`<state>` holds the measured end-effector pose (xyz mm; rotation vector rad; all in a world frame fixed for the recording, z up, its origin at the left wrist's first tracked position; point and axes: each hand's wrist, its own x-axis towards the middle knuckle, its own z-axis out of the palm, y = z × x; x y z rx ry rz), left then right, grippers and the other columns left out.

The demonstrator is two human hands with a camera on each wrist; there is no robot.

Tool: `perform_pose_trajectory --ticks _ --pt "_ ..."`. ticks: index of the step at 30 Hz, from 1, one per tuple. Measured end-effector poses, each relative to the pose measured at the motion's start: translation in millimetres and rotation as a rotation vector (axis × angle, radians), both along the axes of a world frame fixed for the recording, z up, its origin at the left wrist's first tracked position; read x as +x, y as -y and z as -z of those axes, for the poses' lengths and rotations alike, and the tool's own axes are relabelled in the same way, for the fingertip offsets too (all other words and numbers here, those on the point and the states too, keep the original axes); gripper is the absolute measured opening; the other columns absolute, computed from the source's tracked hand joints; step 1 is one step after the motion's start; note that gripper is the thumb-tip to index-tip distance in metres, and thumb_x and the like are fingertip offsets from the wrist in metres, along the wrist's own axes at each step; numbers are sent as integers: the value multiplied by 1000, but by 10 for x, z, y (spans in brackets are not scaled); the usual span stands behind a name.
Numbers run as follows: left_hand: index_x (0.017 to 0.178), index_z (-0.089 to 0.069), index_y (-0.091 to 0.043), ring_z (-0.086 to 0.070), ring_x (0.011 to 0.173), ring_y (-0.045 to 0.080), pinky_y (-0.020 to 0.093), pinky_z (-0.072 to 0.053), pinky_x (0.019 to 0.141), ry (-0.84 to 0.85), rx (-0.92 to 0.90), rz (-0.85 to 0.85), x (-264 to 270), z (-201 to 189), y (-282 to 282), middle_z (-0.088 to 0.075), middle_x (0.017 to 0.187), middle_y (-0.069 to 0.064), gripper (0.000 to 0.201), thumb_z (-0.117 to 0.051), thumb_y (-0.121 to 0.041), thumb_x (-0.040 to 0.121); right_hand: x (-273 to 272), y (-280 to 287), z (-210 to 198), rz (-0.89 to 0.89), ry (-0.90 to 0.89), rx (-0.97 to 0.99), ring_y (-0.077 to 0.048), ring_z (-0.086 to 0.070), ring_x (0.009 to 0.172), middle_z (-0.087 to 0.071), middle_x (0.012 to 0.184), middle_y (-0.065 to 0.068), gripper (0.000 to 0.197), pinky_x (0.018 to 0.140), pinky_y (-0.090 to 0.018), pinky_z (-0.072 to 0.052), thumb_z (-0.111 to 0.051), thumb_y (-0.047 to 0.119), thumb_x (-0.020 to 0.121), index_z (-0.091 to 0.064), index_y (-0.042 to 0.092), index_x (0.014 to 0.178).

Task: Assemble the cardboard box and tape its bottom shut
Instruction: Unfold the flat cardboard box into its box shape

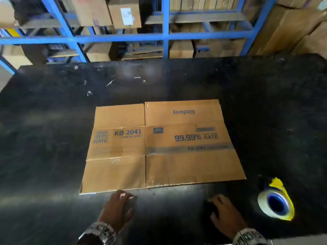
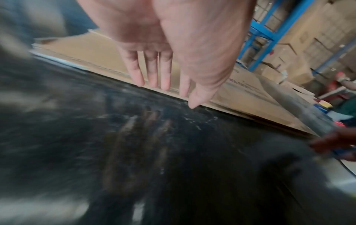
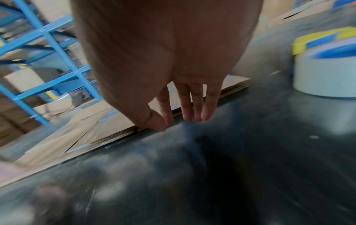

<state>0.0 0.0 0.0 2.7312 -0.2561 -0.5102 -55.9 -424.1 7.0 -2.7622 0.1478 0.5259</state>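
Note:
A flattened brown cardboard box (image 1: pixel 159 145) printed "KB-2041" and "99.99% RATE" lies flat in the middle of the black table (image 1: pixel 53 121). My left hand (image 1: pixel 118 207) hovers just in front of the box's near edge, fingers straight and empty; the left wrist view shows the hand (image 2: pixel 165 76) above the cardboard edge (image 2: pixel 240 94). Farther right, my right hand (image 1: pixel 224 214) hangs over bare table with relaxed fingers and holds nothing. A tape roll in a yellow and blue dispenser (image 1: pixel 276 202) stands right of it, also in the right wrist view as the tape roll (image 3: pixel 325 76).
Blue metal shelving (image 1: pixel 166 36) filled with cardboard cartons stands behind the table's far edge. Large cartons (image 1: pixel 292 29) lean at the back right. Small white scraps (image 1: pixel 109 83) dot the far table surface.

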Motion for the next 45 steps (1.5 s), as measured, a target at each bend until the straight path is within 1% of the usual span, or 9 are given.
perform_pose_trajectory --ticks 3,11,19,24,29,32,35,39,45 --pt "137 -54 -33 -54 124 25 40 -53 99 34 31 85 238 -57 475 -50 140 1 63 -71 -47 78 275 -171 -76 -53 -7 37 -22 -51 119 -50 127 -1 52 102 -36 -47 -59 35 74 -56 27 125" --pt "153 -36 -27 -30 149 36 55 -41 115 -3 38 195 549 107 1359 -25 163 12 90 -79 -43 75 982 -267 41 -226 -9 -109 -36 -22 151 -23 163 -14 92 119 -51 -24 -72 45 75 -28 23 153" --pt "157 -26 -28 -17 155 37 58 -27 122 15 108 260 799 286 1800 -18 168 13 94 -72 -49 78 1294 -150 200 -261 -35 -116 -35 -19 150 -23 162 -11 100 115 -59 -26 -68 53 63 -26 29 151" --pt "162 -13 -32 -15 156 36 67 -9 123 42 171 291 893 202 1885 -16 169 12 91 -63 -47 87 1219 -108 97 -234 64 -17 -31 -24 148 -32 158 -5 87 118 -58 -21 -56 60 71 -31 31 149" --pt "156 6 -44 -16 155 37 75 -12 116 67 247 316 1029 -91 1820 -19 168 8 92 -60 -21 95 1353 49 -164 -238 80 44 -26 -27 146 -34 154 -2 82 118 -51 -25 -55 62 77 -31 30 149" --pt "152 8 -47 -23 154 36 75 -22 115 129 257 323 1166 -303 1660 -27 166 7 90 -52 -9 96 1534 315 -372 -228 13 -89 -29 -26 146 -29 156 -4 82 116 -58 -25 -52 66 81 -24 32 151" --pt "159 0 -46 -19 155 34 72 -20 118 155 286 305 1403 -594 1483 -23 169 4 80 -43 -14 100 1732 505 -667 -176 -56 -165 -32 -14 153 -16 166 -7 76 120 -62 -16 -50 48 92 -11 36 157" --pt "160 -9 -46 -25 153 33 72 -24 116 265 276 257 1749 -1081 1334 -29 166 3 70 -38 -23 101 2012 401 -1213 -167 75 -146 -34 -15 153 -18 167 -8 92 121 -59 -13 -20 75 76 -12 37 159" --pt "158 3 -51 -17 157 30 66 -19 122 426 263 186 2148 -2027 911 -15 172 2 69 -30 -28 101 2457 39 -1982 -194 458 -263 -36 -33 146 -37 159 -10 75 117 -60 -26 -62 25 90 -28 32 156"
